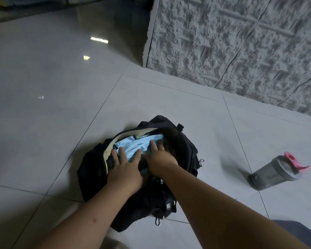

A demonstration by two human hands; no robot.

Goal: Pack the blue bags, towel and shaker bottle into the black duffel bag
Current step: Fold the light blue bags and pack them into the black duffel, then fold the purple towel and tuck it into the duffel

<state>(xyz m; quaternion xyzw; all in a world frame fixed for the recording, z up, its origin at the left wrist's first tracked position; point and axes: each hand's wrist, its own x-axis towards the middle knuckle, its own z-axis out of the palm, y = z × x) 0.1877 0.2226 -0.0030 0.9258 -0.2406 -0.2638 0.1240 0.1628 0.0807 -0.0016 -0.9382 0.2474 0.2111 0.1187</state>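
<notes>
We press both palms flat, fingers spread, on the light blue fabric (133,148) inside the open black duffel bag (185,150): left hand (124,166) at its left rim, right hand (160,157) beside it. The shaker bottle (275,172) lies tipped on the floor tiles (214,123), well apart to our right, its pink lid pointing far-right. Our right hand is nearer, so it likely reaches next.
</notes>
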